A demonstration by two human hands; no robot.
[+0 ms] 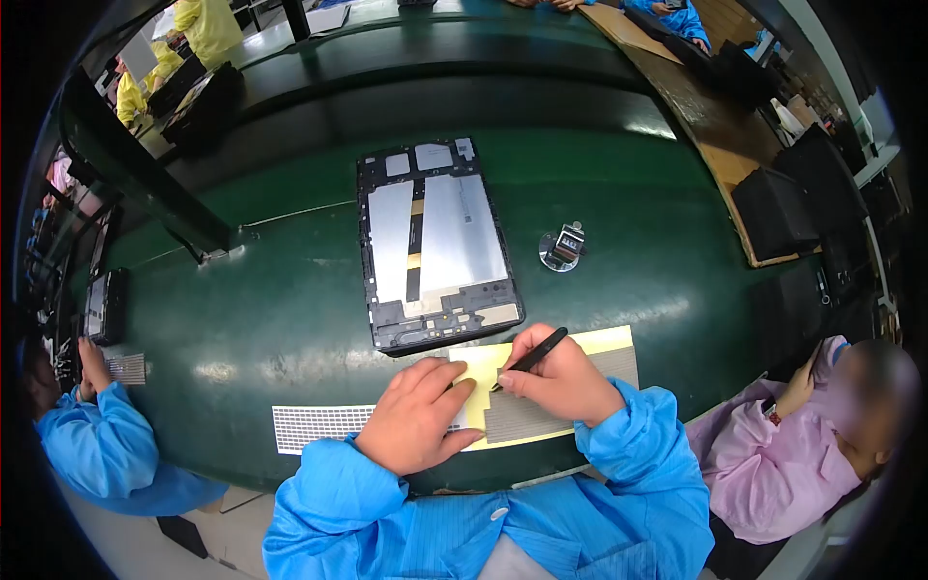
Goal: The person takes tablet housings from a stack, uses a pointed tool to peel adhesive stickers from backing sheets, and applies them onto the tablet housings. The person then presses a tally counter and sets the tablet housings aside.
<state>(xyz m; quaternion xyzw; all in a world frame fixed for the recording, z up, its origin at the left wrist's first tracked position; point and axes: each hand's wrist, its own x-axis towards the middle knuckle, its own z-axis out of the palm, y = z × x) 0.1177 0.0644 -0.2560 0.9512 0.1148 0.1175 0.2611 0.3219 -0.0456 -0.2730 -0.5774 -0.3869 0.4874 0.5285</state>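
My right hand (563,379) is closed round a black pen-like tool (541,350), its tip on a yellow sheet (606,340) that carries a grey-brown striped area (541,416). My left hand (418,411) rests with its fingers spread over the left end of the yellow sheet and a white sheet of small dark labels (314,423). Beyond my hands lies a flat device (445,242) with a black frame, silver panels and a dark strip down its middle. To its right stands a small metal instrument on a round base (563,247).
A dark post (145,164) rises at the left. Black bins (778,208) stand at the right by a brown board (710,126). A person in blue (106,440) sits at the left, one in pink (773,454) at the right.
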